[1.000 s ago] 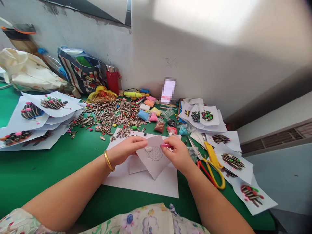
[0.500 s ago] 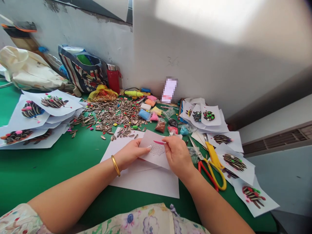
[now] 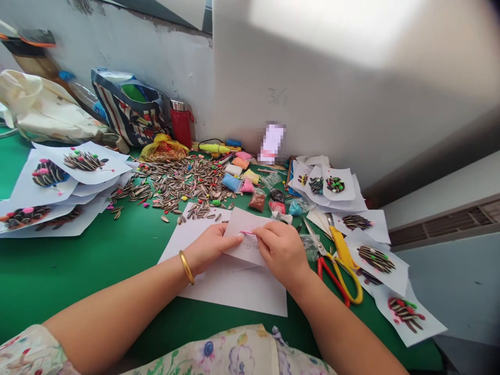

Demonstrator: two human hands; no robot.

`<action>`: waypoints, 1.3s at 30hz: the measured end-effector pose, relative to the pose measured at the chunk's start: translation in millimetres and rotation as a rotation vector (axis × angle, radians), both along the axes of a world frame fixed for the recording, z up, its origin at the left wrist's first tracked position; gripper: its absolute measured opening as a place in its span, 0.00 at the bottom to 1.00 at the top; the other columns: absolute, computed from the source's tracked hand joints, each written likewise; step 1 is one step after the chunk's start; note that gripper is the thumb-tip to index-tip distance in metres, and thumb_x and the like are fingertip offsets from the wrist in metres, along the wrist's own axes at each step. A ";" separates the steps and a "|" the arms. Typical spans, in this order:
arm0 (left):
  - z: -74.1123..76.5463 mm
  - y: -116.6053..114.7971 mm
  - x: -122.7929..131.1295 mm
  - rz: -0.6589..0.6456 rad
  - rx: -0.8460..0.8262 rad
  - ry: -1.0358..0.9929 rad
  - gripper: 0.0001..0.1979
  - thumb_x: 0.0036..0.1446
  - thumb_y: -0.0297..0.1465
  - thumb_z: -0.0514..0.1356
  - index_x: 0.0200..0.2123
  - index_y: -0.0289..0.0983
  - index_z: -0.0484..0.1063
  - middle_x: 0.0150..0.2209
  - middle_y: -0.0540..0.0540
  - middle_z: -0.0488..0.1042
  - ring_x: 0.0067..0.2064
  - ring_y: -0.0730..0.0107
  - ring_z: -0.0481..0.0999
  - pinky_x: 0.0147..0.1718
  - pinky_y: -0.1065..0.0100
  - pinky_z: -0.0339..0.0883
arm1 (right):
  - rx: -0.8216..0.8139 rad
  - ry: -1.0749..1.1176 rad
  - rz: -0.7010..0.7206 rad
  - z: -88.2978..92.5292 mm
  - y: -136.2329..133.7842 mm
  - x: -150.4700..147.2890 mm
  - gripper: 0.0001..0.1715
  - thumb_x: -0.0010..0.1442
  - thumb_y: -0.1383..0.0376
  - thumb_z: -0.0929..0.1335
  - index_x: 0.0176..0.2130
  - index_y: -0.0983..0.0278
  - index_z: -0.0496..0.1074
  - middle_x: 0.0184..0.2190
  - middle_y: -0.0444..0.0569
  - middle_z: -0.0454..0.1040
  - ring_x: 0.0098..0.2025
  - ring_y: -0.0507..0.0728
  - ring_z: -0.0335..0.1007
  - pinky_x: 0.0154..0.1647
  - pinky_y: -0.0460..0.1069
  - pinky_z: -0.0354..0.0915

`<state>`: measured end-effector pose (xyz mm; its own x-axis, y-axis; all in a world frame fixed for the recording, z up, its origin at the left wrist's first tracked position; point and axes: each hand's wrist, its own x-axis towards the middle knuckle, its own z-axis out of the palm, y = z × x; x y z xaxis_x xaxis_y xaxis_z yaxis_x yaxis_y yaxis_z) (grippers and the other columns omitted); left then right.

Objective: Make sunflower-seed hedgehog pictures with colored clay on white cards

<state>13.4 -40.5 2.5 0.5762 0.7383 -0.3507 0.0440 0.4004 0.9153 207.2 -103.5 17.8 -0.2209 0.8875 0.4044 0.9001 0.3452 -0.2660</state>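
Note:
My left hand [image 3: 211, 245] is closed on the left edge of a small white card [image 3: 239, 220], thumb on top. The card bears a printed outline filled with small shapes. In my right hand [image 3: 283, 252] a thin pink pointed tool [image 3: 247, 233] is pinched, much of it hidden by the fingers. Its tip lies over the drawing, near my left thumb; whether it touches the card I cannot tell. Below the hands, white sheets of paper [image 3: 250, 298] lie on the green table [image 3: 117, 276]. Striped sunflower seeds [image 3: 201, 210] rest on the top sheet's far end.
A big heap of sunflower seeds [image 3: 177, 182] spreads behind. Bags of coloured clay [image 3: 232, 182] sit beside it. Scissors [image 3: 339, 276] and a yellow cutter [image 3: 341, 249] lie at right. Seed-covered cards [image 3: 385, 265] flank both sides. A red bottle [image 3: 180, 125] stands by the wall.
My right hand has moved slightly left, bringing the pink tool further over the drawing towards my left thumb. The left hand still holds the card in nearly the same place.

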 end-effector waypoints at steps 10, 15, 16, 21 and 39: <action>-2.0 0.3 0.1 0.003 0.043 0.039 0.26 0.47 0.42 0.69 0.47 0.34 0.76 0.43 0.40 0.80 0.43 0.53 0.78 0.40 0.61 0.70 | 0.005 -0.006 0.025 1.2 -2.5 -3.2 0.13 0.66 0.68 0.63 0.43 0.59 0.77 0.35 0.50 0.76 0.39 0.58 0.70 0.39 0.53 0.58; -0.8 -0.2 -0.3 0.023 0.049 0.085 0.27 0.45 0.44 0.70 0.46 0.33 0.76 0.42 0.40 0.81 0.42 0.52 0.79 0.38 0.62 0.71 | -0.003 -0.016 0.037 2.5 -2.6 -3.6 0.12 0.65 0.68 0.64 0.42 0.59 0.77 0.35 0.49 0.76 0.39 0.58 0.70 0.40 0.53 0.58; -0.4 -0.4 -0.2 0.022 0.048 0.086 0.27 0.45 0.44 0.70 0.46 0.33 0.76 0.42 0.40 0.81 0.42 0.52 0.79 0.37 0.62 0.71 | 0.000 -0.013 0.035 2.7 -2.3 -3.3 0.12 0.65 0.68 0.64 0.42 0.59 0.77 0.35 0.49 0.76 0.39 0.58 0.70 0.40 0.53 0.58; 0.6 -0.7 0.4 0.017 0.043 0.097 0.26 0.47 0.44 0.69 0.45 0.33 0.76 0.41 0.41 0.81 0.41 0.53 0.79 0.36 0.63 0.71 | 0.018 -0.009 0.025 2.7 -1.7 -2.8 0.13 0.65 0.68 0.64 0.43 0.60 0.77 0.34 0.50 0.76 0.38 0.58 0.70 0.39 0.53 0.58; -1.7 0.4 0.0 -0.006 0.037 0.042 0.26 0.48 0.41 0.69 0.48 0.33 0.75 0.44 0.41 0.80 0.44 0.54 0.79 0.41 0.61 0.72 | 0.107 0.027 -0.058 4.9 -0.7 2.9 0.12 0.66 0.67 0.64 0.43 0.62 0.76 0.37 0.50 0.76 0.41 0.58 0.70 0.42 0.53 0.58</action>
<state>13.4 -40.1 0.8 0.5663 0.7477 -0.3469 0.0851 0.3656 0.9269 210.1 -104.2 22.7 -0.1581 0.8500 0.5026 0.9124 0.3203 -0.2547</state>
